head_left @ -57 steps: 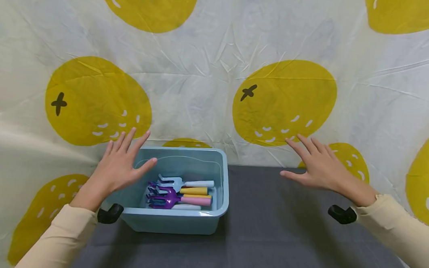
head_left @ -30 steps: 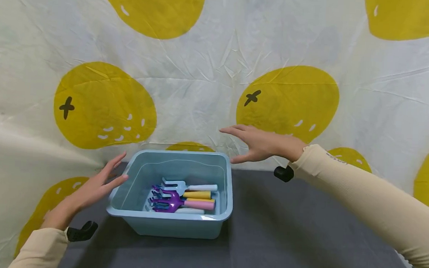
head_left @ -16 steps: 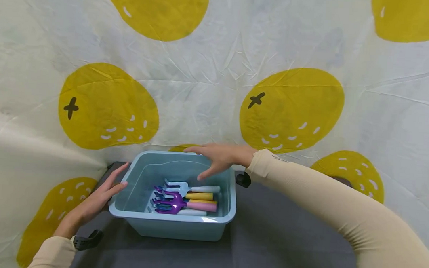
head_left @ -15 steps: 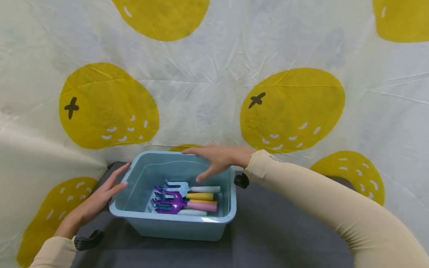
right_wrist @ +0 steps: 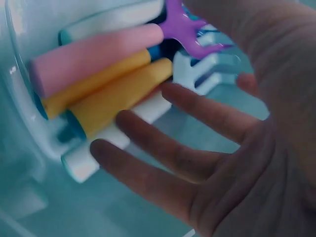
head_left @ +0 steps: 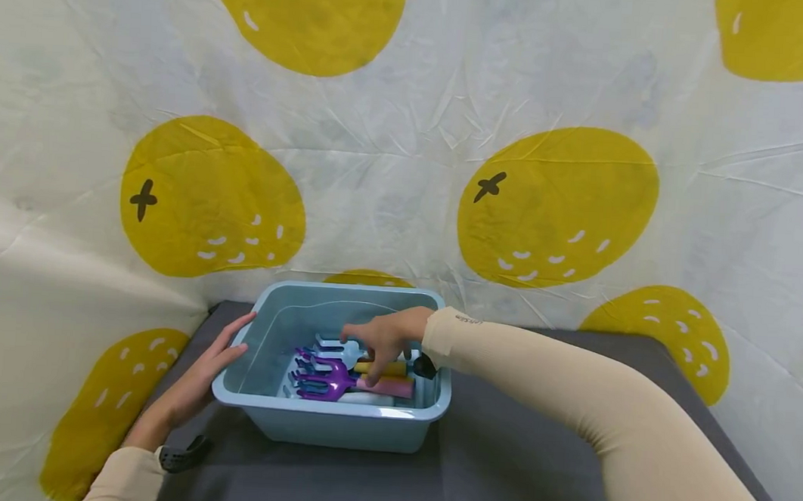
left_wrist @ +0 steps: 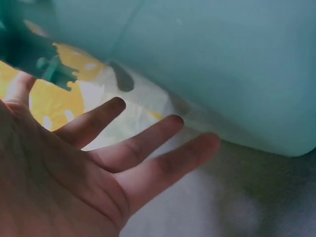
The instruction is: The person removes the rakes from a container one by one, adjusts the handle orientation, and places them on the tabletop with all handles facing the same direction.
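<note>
A pale blue plastic tub [head_left: 332, 408] holds several small garden hand rakes lying with their handles to the right. On top is a purple rake [head_left: 329, 381] with a pink handle [right_wrist: 98, 57]. Beside it lie yellow handles [right_wrist: 121, 96] and a light blue rake [head_left: 342, 352] with a white handle. My right hand [head_left: 390, 335] reaches down into the tub, fingers spread over the handles; in the right wrist view its fingertips are right at the white and yellow handles, the thumb mostly hidden. My left hand [head_left: 197, 380] is at the tub's left side, fingers straight along the rim.
The tub stands on a dark grey cloth-covered table [head_left: 514, 438]. Behind and to the left hangs a pale curtain [head_left: 391, 189] printed with yellow fruit. The right forearm [head_left: 538, 371] crosses over the table from the right.
My right hand has moved left from the right side, over the tub's rim and down onto the rakes. My left hand has lowered from above the tub's left edge to its side.
</note>
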Demonstrator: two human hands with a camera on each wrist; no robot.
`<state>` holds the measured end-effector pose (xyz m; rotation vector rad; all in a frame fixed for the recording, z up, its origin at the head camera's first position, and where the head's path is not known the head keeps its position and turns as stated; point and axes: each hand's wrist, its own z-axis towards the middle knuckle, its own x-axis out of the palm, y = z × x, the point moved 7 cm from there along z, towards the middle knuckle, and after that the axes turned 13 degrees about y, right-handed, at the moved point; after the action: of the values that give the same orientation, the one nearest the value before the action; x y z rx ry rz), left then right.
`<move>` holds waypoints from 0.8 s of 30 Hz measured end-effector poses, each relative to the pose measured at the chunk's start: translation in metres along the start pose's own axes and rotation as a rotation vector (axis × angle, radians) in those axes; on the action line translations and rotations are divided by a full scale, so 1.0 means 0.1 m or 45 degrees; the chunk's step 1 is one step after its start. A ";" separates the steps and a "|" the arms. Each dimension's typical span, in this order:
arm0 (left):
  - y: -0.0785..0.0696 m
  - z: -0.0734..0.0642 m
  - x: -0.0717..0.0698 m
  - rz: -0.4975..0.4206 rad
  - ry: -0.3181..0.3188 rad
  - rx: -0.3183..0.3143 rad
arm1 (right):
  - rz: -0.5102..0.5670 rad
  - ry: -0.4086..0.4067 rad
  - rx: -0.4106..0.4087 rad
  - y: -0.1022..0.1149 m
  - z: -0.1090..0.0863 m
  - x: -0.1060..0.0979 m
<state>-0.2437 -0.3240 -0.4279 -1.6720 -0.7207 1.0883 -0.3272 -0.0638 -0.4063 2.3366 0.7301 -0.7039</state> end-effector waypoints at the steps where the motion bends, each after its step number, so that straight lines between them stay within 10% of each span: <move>1: 0.01 0.00 0.01 -0.015 -0.003 0.006 | -0.002 0.020 0.017 0.00 0.02 0.03; 11: 0.01 0.03 0.10 -0.040 -0.045 0.059 | 0.051 0.084 0.207 -0.07 0.17 0.23; 24: 0.01 0.06 0.16 -0.079 -0.052 0.070 | 0.063 0.080 0.108 -0.05 0.20 0.43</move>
<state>-0.2424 -0.3084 -0.4353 -1.5745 -0.7574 1.0921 -0.3064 -0.0593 -0.4485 2.4552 0.6787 -0.6545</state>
